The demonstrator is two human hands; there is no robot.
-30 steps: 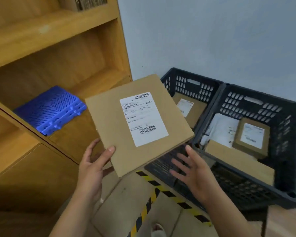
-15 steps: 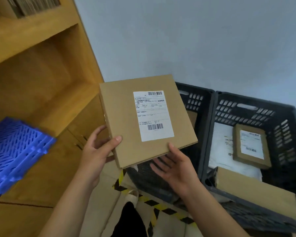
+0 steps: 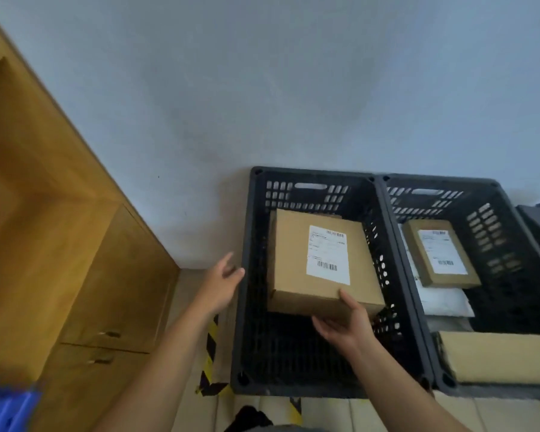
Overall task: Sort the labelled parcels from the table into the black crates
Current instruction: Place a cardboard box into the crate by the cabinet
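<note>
From the head camera, a flat brown cardboard parcel (image 3: 320, 265) with a white barcode label (image 3: 327, 254) facing up sits inside the left black crate (image 3: 250, 275). The right hand (image 3: 345, 324) grips its near edge, thumb on top. The left hand (image 3: 220, 286) hangs beside the crate, fingers relaxed, holding nothing.

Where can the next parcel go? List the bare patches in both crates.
Left crate: bare floor between the held parcel and the near wall. Right crate: crowded with a small labelled box, white bags and a near flat parcel; a dark strip shows by its right wall.
</note>
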